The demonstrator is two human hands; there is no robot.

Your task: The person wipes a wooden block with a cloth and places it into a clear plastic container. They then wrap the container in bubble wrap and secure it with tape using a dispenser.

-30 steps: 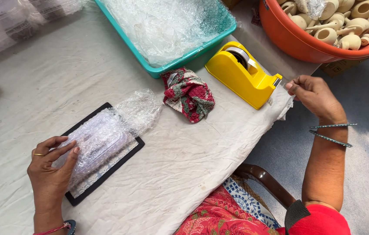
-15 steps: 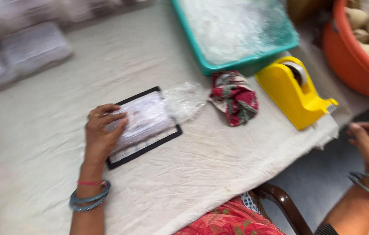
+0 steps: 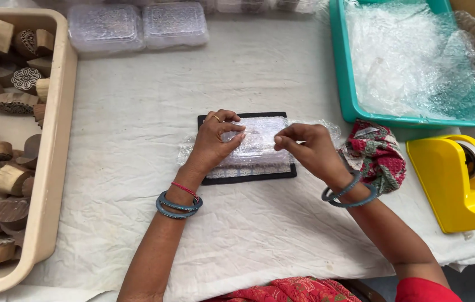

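Observation:
A small packet wrapped in bubble wrap (image 3: 257, 140) lies on a black-edged mat (image 3: 248, 178) in the middle of the white cloth-covered table. My left hand (image 3: 209, 142) rests on the packet's left half, with its fingers curled over the top and pressing it down. My right hand (image 3: 310, 148) is at the packet's right end, thumb and forefinger pinched together against the wrap. Whether a strip of clear tape sits between those fingers is not visible. Loose wrap sticks out on both sides of the packet.
A yellow tape dispenser (image 3: 450, 184) stands at the right table edge, with a red patterned cloth (image 3: 377, 156) beside it. A teal bin (image 3: 341, 67) of bubble wrap is at the back right. A beige tray (image 3: 52, 168) of carved wooden blocks (image 3: 2, 168) is on the left. Wrapped packets (image 3: 136, 25) lie at the back.
My right hand has come from the tape dispenser across to the packet's right end. The view has swung left, bringing the beige tray in. My left hand stays on the packet.

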